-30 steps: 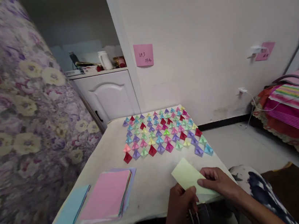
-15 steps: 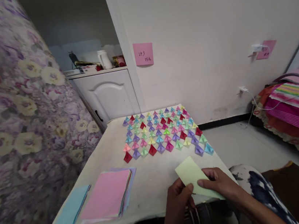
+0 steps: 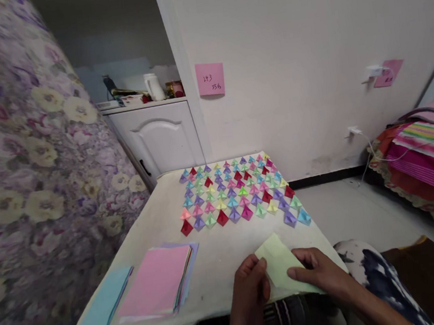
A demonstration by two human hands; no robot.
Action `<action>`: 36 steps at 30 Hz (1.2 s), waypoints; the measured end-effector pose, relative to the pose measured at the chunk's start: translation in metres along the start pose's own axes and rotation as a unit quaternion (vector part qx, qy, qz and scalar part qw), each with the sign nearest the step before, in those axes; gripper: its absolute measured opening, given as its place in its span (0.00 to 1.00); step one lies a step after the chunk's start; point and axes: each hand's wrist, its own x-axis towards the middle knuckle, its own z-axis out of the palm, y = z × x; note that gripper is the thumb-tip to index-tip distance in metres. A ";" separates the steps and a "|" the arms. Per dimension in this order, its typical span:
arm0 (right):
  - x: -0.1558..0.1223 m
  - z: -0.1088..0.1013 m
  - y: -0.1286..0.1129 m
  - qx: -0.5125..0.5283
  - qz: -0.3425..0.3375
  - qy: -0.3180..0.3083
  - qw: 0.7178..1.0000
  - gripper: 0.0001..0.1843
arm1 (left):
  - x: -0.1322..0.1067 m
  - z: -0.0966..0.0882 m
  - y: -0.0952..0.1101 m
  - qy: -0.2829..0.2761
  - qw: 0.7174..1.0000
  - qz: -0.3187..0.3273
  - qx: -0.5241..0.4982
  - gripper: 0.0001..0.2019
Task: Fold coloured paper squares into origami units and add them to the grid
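A pale green folded paper lies at the near edge of the table, held between both hands. My left hand pinches its left edge, fingers curled onto the sheet. My right hand presses on its right part with fingers closed over the paper. Beyond them, several small folded paper shapes in many colours stand in rows across the far half of the table. A stack of pink sheets and a light blue sheet lie to the left of my hands.
A floral curtain hangs along the table's left side. A white cabinet with a jug stands behind. A pink note is stuck on the wall. Striped bedding lies at the right, beside bare floor.
My left hand has moved up and right onto the green paper, and the sheet's far corner now sits lower and more folded in. The camera shifted slightly.
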 end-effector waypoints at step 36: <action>0.001 0.006 0.008 -0.348 -0.033 0.133 0.928 0.04 | 0.005 -0.004 -0.012 0.008 0.990 0.042 0.135 0.13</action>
